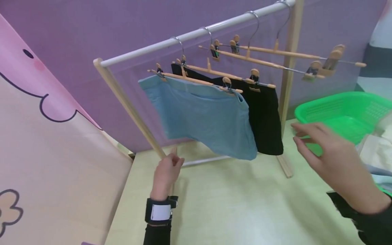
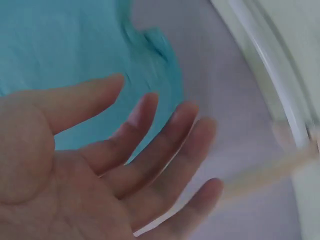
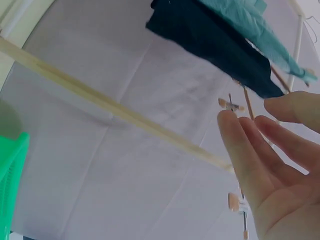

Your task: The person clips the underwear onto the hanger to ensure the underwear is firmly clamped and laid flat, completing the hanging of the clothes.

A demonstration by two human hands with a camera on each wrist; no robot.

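Light blue shorts [image 1: 202, 115] hang by two clips from a wooden hanger on the rack's white rod [image 1: 147, 51]. Just behind them, black shorts [image 1: 267, 119] hang from a second clip hanger. My left hand [image 1: 166, 175] is low by the rack's left wooden post [image 1: 128, 105]; in the left wrist view its fingers [image 2: 165, 145] are spread and loosely bent, with nothing in them. To the right of the black shorts, my right hand [image 1: 333, 160] is in the air, fingers loosely bent and holding nothing. The right wrist view shows its fingers [image 3: 250, 160] apart.
Two bare clip hangers [image 1: 254, 60] hang at the rod's right end, clips sticking out forward. A green plastic basket [image 1: 309, 107] stands at the right, with pale folded cloth [image 1: 378, 149] in front of it. The rack's feet rest on a pale table [image 1: 220, 200] against a purple wall.
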